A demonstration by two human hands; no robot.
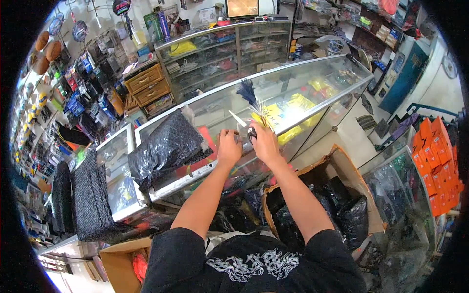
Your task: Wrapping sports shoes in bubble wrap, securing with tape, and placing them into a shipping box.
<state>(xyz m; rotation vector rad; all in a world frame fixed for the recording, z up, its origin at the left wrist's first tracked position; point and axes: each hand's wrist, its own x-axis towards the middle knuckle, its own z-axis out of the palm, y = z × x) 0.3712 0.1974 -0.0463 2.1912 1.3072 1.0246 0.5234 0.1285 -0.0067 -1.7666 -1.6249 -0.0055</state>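
My right hand [264, 142] is closed around the black handles of scissors [252, 134], whose pale blade points up and to the left. My left hand [230, 145] is just left of it, fingers curled over the counter's near side; whether they hold anything is unclear. Between and beyond the hands is a clear round thing, perhaps a tape roll [242, 126], partly hidden. A dark blue tuft with thin pale stalks [248, 93] lies beyond my right hand. Left of my left hand, a package in black bubble wrap [166, 146] rests on the glass counter.
The metal-framed glass display counter [216, 96] runs across in front, with yellow packets [298, 104] at its right. An open cardboard box [353, 166] holding black-wrapped parcels stands below right. More black bubble wrap [91, 197] hangs at left. Orange boxes [434, 164] are stacked far right.
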